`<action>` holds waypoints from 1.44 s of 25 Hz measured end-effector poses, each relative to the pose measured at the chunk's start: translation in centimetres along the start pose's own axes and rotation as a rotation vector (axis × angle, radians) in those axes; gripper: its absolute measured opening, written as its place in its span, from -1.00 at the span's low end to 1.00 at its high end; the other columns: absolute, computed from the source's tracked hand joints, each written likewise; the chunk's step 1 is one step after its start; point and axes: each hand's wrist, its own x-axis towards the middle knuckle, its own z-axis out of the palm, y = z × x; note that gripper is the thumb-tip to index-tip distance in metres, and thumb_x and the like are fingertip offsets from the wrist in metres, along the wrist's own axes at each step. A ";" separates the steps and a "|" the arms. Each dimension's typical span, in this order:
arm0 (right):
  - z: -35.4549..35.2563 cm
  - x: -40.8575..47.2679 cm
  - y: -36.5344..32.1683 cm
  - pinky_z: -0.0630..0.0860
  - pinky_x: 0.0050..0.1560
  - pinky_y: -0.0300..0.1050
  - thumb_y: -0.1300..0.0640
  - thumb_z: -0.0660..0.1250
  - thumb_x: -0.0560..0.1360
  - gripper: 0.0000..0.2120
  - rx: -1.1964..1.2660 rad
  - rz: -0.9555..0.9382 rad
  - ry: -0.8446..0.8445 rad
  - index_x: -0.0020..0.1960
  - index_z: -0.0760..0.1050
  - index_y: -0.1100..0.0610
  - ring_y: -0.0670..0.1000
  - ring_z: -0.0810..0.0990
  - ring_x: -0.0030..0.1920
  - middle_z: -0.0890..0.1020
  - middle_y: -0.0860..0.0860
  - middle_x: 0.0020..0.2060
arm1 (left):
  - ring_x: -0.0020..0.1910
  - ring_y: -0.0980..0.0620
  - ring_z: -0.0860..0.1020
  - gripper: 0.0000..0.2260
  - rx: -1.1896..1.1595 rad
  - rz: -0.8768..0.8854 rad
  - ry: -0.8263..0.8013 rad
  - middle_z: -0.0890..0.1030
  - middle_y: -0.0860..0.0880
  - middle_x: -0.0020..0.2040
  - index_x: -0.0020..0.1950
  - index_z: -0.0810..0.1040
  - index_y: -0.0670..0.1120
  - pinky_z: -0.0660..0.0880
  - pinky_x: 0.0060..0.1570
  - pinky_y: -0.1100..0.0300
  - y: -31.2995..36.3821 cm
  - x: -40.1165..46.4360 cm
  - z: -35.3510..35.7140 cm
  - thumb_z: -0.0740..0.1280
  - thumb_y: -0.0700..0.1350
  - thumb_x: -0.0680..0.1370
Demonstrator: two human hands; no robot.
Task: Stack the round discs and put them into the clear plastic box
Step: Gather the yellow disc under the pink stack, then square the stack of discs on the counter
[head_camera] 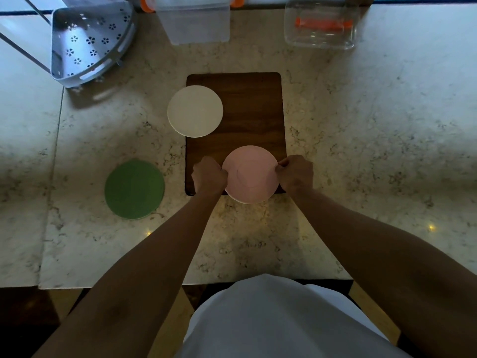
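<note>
Beside white disc [195,111] and green disc [134,189], both hands pinch pink disc [250,174].

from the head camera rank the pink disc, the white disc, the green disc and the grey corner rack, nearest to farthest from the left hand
From the left hand:
1. Pink round disc, held at its right.
2. White round disc, beyond it, overlapping the board's edge.
3. Green round disc, leftward on the counter.
4. Grey perforated corner rack, far left.
</note>
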 end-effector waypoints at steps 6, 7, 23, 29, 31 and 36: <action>-0.1 -0.5 -0.1 0.55 -0.05 -0.08 0.14 0.36 0.48 -0.85 0.011 0.032 0.005 -0.03 0.69 0.10 0.11 0.67 -0.08 0.72 0.11 -0.09 | -0.10 -0.18 0.63 -0.90 0.054 -0.043 0.006 0.67 -0.18 -0.12 -0.11 0.65 -0.20 0.61 -0.10 -0.03 0.5 -0.1 0.0 0.37 -0.19 0.47; -0.1 -0.5 -0.1 0.57 -0.04 -0.06 0.14 0.37 0.48 -0.85 0.009 0.032 0.004 -0.03 0.69 0.10 0.12 0.67 -0.09 0.72 0.11 -0.10 | -0.10 -0.17 0.64 -0.90 0.051 -0.055 0.018 0.67 -0.17 -0.11 -0.10 0.65 -0.20 0.60 -0.14 0.00 0.5 -0.2 0.0 0.38 -0.19 0.47; 0.1 0.0 -0.4 0.40 -0.26 -0.16 -0.05 0.39 0.36 -0.77 0.086 0.123 -0.070 -0.27 0.63 0.12 0.02 0.55 -0.37 0.53 -0.06 -0.45 | -0.14 -0.13 0.57 -0.80 -0.372 -0.270 0.012 0.55 -0.04 -0.22 -0.25 0.50 -0.10 0.53 -0.15 0.05 0.8 -0.7 0.8 0.52 -0.11 0.38; -0.5 0.2 0.2 0.36 -0.43 -0.22 -0.02 0.36 0.36 -0.71 0.140 0.067 -0.128 -0.45 0.56 0.13 -0.04 0.52 -0.47 0.55 0.00 -0.53 | -0.09 -0.12 0.54 -0.86 -0.399 -0.278 -0.033 0.57 -0.07 -0.09 -0.04 0.62 -0.16 0.61 -0.06 -0.04 1.3 -0.8 0.8 0.45 -0.18 0.43; -0.7 0.3 0.3 0.40 -0.39 -0.19 0.01 0.36 0.38 -0.67 0.143 0.045 -0.153 -0.52 0.47 0.10 0.00 0.53 -0.47 0.51 0.01 -0.55 | -0.05 -0.16 0.58 -0.95 -0.451 -0.298 -0.038 0.59 -0.10 -0.11 -0.14 0.58 -0.15 0.63 -0.01 -0.12 1.3 -1.0 0.5 0.42 -0.21 0.44; -0.4 0.0 -0.5 0.45 -0.33 -0.15 0.02 0.35 0.41 -0.69 0.118 -0.036 -0.216 -0.47 0.48 0.09 -0.02 0.50 -0.44 0.52 0.01 -0.50 | -0.16 -0.15 0.59 -0.97 -0.520 -0.336 0.011 0.61 -0.18 -0.15 -0.22 0.58 -0.21 0.63 -0.10 -0.12 -0.1 -2.5 -0.9 0.39 -0.26 0.42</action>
